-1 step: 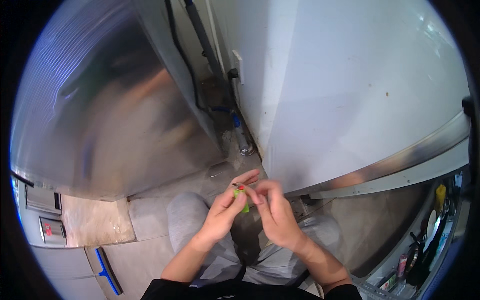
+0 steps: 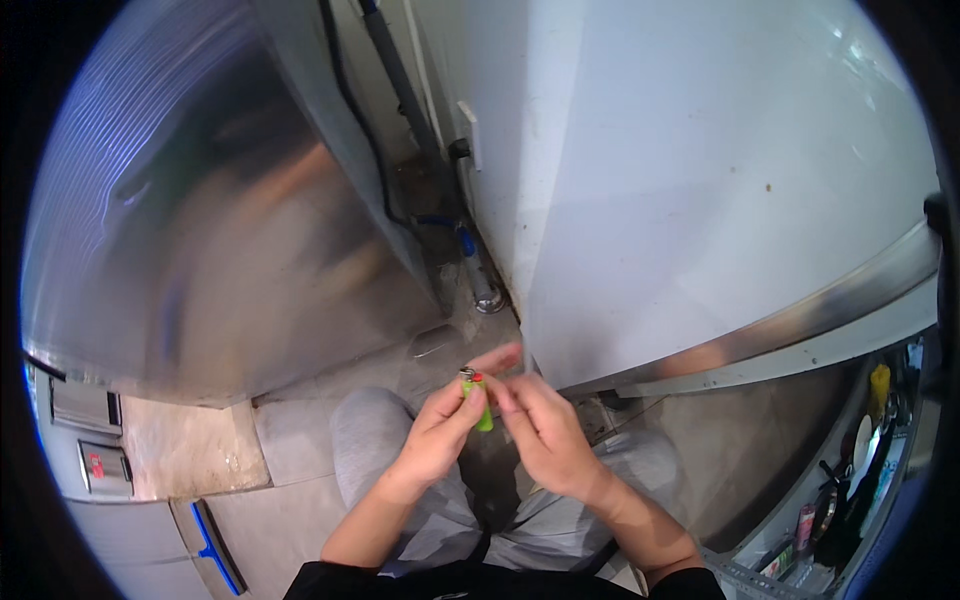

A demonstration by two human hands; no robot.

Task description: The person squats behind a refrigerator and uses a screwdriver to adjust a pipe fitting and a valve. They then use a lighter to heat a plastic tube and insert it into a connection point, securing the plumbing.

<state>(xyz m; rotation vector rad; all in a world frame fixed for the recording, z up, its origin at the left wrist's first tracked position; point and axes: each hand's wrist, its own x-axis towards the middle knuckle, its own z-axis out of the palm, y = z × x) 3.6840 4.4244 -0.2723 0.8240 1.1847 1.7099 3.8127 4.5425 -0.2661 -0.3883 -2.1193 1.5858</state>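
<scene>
- Lighter (image 2: 485, 416) of bright green plastic, red button, metal top: nearly upright between both hands, seen between the knees of grey cloth trousers (image 2: 372, 430).
- Bare left hand (image 2: 437, 435): thumb and fingers pinching it.
- Bare right hand (image 2: 550, 435): fingertips bunched beside it; cannot tell whether they pinch it.

right hand (image 2: 550, 440) flatter, bent fingers (image 2: 527, 390) lowered, less blurred (left hand (image 2: 438, 436) now blurrier at the fingertips (image 2: 511, 354))
</scene>
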